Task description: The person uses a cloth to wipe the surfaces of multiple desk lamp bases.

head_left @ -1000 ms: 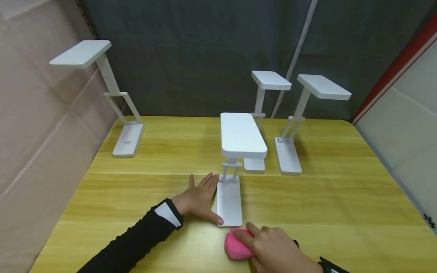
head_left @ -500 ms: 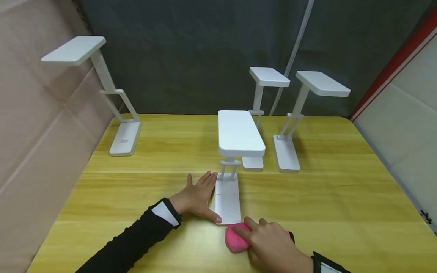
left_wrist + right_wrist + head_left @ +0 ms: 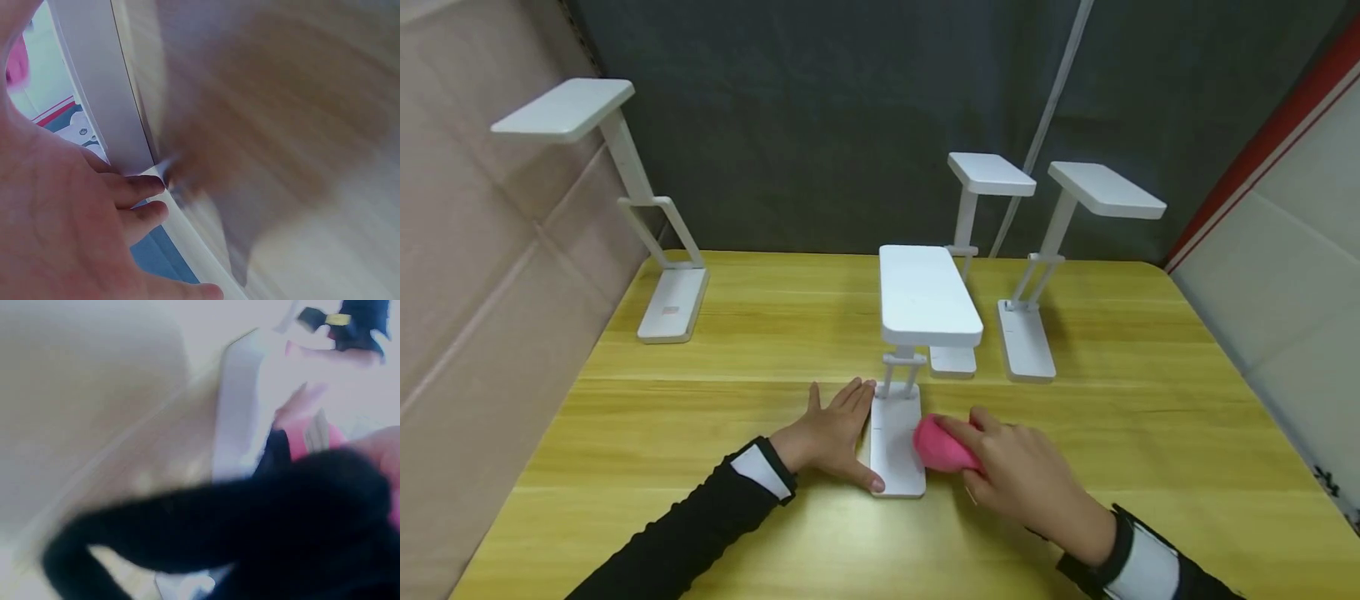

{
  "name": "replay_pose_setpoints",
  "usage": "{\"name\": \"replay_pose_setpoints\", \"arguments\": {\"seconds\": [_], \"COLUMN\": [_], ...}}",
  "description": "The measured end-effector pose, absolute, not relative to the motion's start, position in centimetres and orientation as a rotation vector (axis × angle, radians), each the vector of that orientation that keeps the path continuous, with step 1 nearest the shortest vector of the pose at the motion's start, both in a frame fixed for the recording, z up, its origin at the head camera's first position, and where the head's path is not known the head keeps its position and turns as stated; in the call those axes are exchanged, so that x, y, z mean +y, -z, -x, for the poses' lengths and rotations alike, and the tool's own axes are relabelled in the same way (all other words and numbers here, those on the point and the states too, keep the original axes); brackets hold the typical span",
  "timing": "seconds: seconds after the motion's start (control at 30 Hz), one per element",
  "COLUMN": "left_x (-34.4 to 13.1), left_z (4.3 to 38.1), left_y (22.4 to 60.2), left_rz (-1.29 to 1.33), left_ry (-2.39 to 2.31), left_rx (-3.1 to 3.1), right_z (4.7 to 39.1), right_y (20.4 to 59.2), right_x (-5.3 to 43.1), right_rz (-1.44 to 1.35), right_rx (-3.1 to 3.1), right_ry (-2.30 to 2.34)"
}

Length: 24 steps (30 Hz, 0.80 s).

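Note:
A white folding desk lamp (image 3: 897, 446) stands at the middle front of the table, its flat head raised on a hinged stem. My left hand (image 3: 831, 437) lies along the left side of its base, fingers straight and spread, thumb at the front corner. In the left wrist view its fingers reach along the pale lamp base (image 3: 94, 75). My right hand (image 3: 1026, 471) grips a bunched pink cloth (image 3: 942, 446) against the right edge of the base. A black loop (image 3: 187, 525) blurs across the right wrist view and hides much of that hand.
Another white lamp (image 3: 672, 308) stands at the back left, near the pale side wall (image 3: 482, 275). Two more lamps, a nearer one (image 3: 1027, 342) and one partly hidden (image 3: 952, 360), stand behind to the right. A dark curtain (image 3: 790, 125) backs the wooden table (image 3: 760, 333).
My right hand has moved the pink cloth from the front edge of the lamp base up along to its right side. My left hand stays at the base's left side.

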<state>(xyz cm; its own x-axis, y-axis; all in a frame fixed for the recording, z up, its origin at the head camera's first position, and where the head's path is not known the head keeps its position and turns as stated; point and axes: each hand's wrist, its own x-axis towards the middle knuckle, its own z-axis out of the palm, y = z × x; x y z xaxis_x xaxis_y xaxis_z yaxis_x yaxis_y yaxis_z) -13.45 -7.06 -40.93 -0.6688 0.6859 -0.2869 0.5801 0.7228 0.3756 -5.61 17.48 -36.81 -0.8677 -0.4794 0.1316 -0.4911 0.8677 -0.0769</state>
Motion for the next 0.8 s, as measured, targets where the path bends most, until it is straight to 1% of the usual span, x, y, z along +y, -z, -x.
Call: {"name": "replay_pose_setpoints", "arguments": {"seconds": [0.17, 0.3, 0.47, 0.8], "left_x": [-7.2, -7.3, -7.1, -7.2], "left_z": [13.4, 13.5, 13.3, 13.4], "left_y": [41.1, 41.2, 41.3, 41.2], "left_rz": [-0.977, -0.974, -0.961, -0.97], "left_ry": [-0.346, -0.328, -0.316, -0.334], "left_rx": [2.513, 2.523, 2.541, 2.532], "right_z": [8.5, 9.1, 7.8, 3.3], "right_y": [38.6, 39.7, 39.4, 38.3], "right_x": [15.3, 14.3, 14.3, 15.3], "right_rz": [-0.771, -0.757, -0.779, -0.949], "right_rx": [-2.837, -2.837, -2.912, -3.098], "right_ry": [-0.066, -0.132, -0.247, -0.454]}}
